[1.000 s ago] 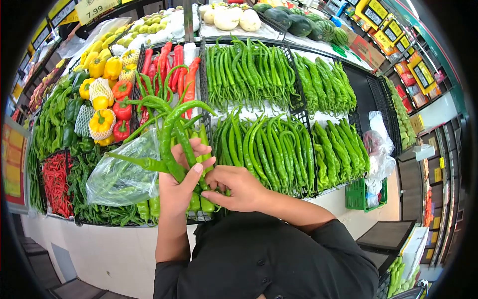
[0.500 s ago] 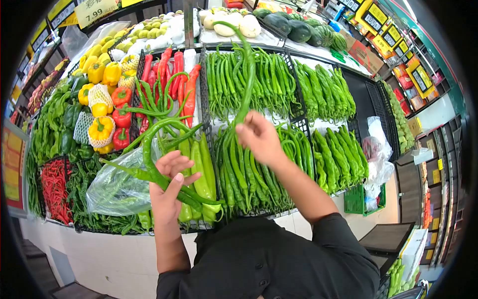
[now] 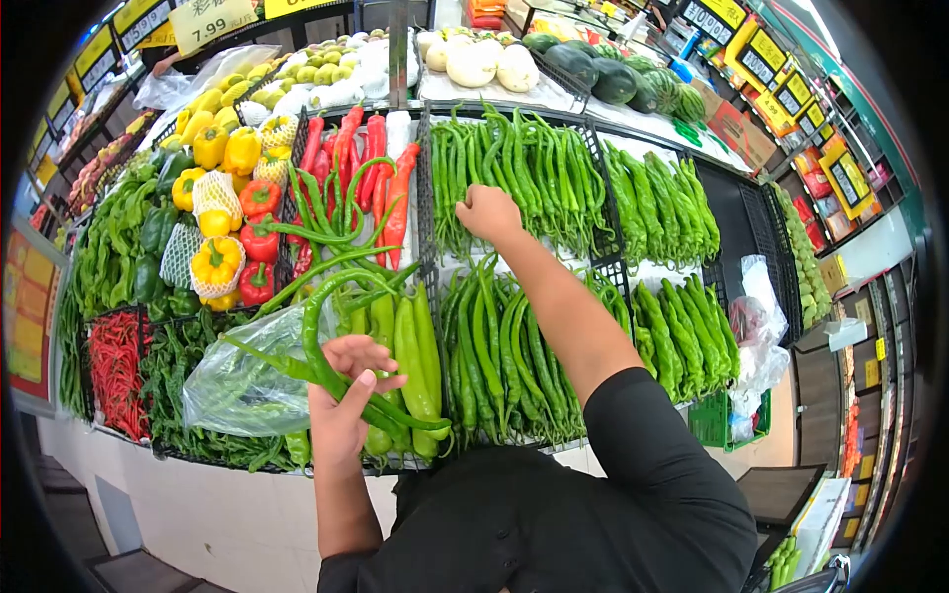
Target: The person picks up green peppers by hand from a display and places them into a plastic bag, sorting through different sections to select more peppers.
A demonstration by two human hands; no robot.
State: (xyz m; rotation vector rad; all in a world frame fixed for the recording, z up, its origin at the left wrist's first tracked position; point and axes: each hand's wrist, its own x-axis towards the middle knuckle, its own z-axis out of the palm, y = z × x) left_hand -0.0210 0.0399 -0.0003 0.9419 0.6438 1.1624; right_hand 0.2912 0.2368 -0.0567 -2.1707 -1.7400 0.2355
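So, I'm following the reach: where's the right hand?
In the head view, the right hand is above centre, at the long green peppers right of long red peppers.

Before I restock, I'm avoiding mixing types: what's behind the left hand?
Behind the left hand and the long green peppers it holds, broad pale-green peppers and part of a clear plastic bag show. Whatever the palm covers is hidden.

The left hand (image 3: 341, 407) and right hand (image 3: 490, 213) are bare, as are both forearms behind them. Back from the hands, toward the torso, a plain black shirt (image 3: 563, 519) covers the body. Its right sleeve (image 3: 647, 430) is short and wide, with a straight hem; the left sleeve (image 3: 342, 573) shows only partly. Small dark round buttons (image 3: 502, 534) run down the front, between and behind the hands.
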